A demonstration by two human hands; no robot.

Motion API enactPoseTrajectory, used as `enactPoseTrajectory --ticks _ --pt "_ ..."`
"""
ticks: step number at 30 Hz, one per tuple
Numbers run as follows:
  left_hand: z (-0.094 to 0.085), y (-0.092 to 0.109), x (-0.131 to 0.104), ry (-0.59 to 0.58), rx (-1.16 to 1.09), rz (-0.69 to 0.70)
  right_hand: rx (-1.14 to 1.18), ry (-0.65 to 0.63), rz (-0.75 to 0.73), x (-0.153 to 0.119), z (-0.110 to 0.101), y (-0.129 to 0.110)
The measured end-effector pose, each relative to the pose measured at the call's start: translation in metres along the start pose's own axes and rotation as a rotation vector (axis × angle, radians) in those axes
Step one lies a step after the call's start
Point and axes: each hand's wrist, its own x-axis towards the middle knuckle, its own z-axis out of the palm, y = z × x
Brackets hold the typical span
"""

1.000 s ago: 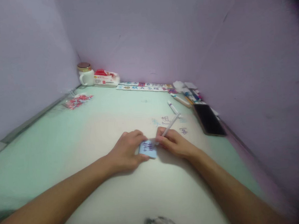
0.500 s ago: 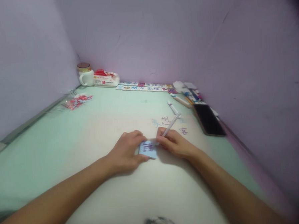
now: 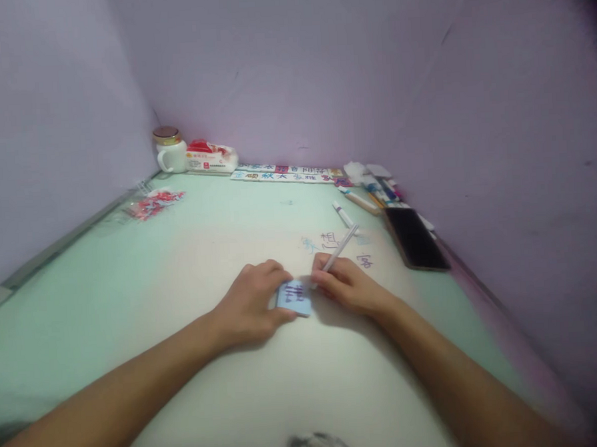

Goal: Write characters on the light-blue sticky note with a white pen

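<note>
A small light-blue card (image 3: 296, 306) with purple strokes on it lies on the white sheet (image 3: 287, 391) in front of me. My left hand (image 3: 257, 302) grips it by its left side, thumb at the near edge and fingers at the far edge. In my right hand (image 3: 345, 282) is a white marker (image 3: 340, 248), pinched and slanting up to the right. The marker's tip is at the card's right edge; whether it touches is too blurred to see. Handwritten characters (image 3: 328, 240) show on the sheet just beyond my right hand.
A white capped marker (image 3: 345, 216) and a dark phone (image 3: 415, 239) lie to the right. Rows of lettered tiles (image 3: 289, 176) line the back wall, beside a tissue pack (image 3: 211, 159) and a lidded white mug (image 3: 171, 153). Red and blue scraps (image 3: 157, 204) lie at the left.
Almost nothing differs. The whole view has shifted very slightly; both hands keep their hold on the card and the marker.
</note>
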Motion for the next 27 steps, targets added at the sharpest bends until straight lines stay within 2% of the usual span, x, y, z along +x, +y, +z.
enactPoseTrajectory --ticks 13,21,27 --pt "0.001 0.001 0.000 0.024 -0.020 -0.040 0.015 0.032 0.024 -0.001 0.001 -0.002" --pt "0.001 0.002 0.000 0.022 -0.011 -0.085 0.137 0.092 0.023 -0.002 0.004 0.000" --pt "-0.001 0.000 -0.001 0.008 0.005 -0.029 0.241 0.113 0.041 -0.010 0.006 0.004"
